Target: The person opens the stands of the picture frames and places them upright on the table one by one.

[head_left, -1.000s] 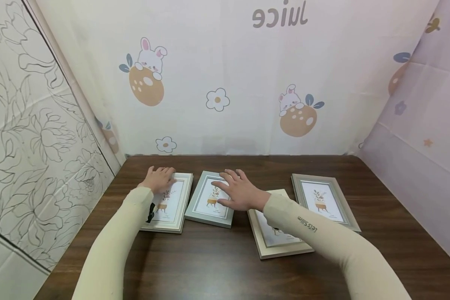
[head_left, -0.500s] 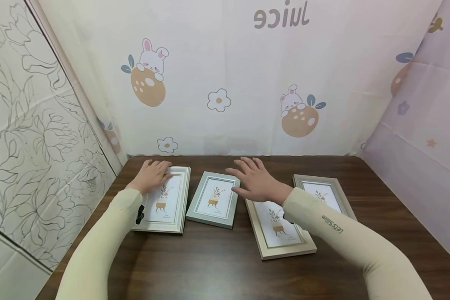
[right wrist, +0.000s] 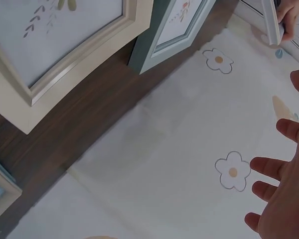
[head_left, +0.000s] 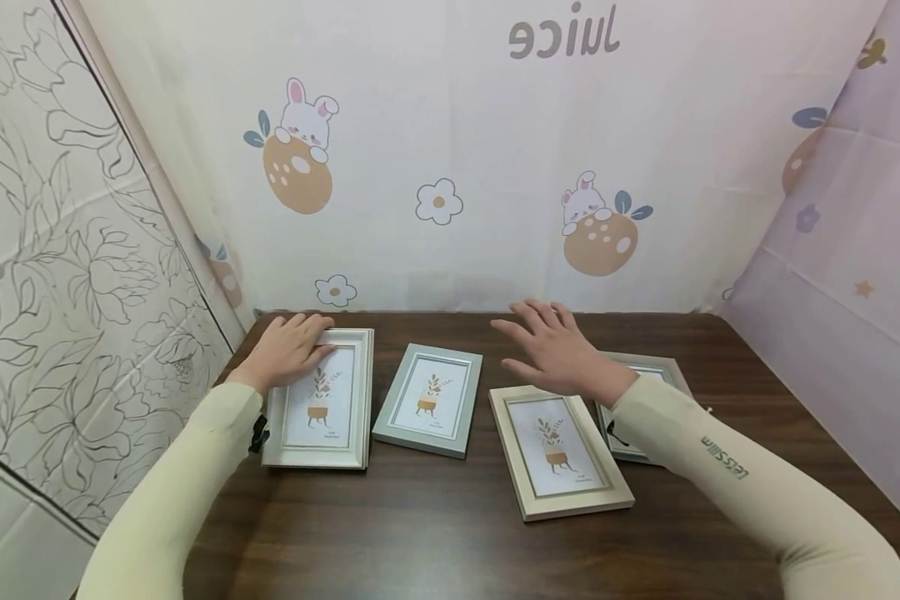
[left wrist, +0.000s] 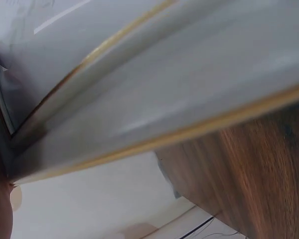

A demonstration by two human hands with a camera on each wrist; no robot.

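My left hand (head_left: 285,350) grips the upper left of a white picture frame (head_left: 315,458), its thumb over the front. In the left wrist view the frame's gold-lined white border (left wrist: 189,94) stands close and blurred, tilted up from the table. My right hand (head_left: 555,354) hangs in the air, fingers spread and holding nothing, above and behind a cream picture frame (head_left: 579,503). A blue-grey picture frame (head_left: 420,443) lies between the hands. Partly hidden behind my right forearm is a grey-beige picture frame (head_left: 663,367).
The frames lie on a dark brown wooden table (head_left: 420,533). A pale curtain (head_left: 450,100) with rabbits and flowers hangs along its back edge. A line-drawn floral panel (head_left: 82,233) stands at the left, a lilac printed sheet (head_left: 832,275) at the right.
My left hand has shifted left with the white frame, whose far end has risen. The right hand has moved right, away from above the blue-grey frame, uncovering the cream one.
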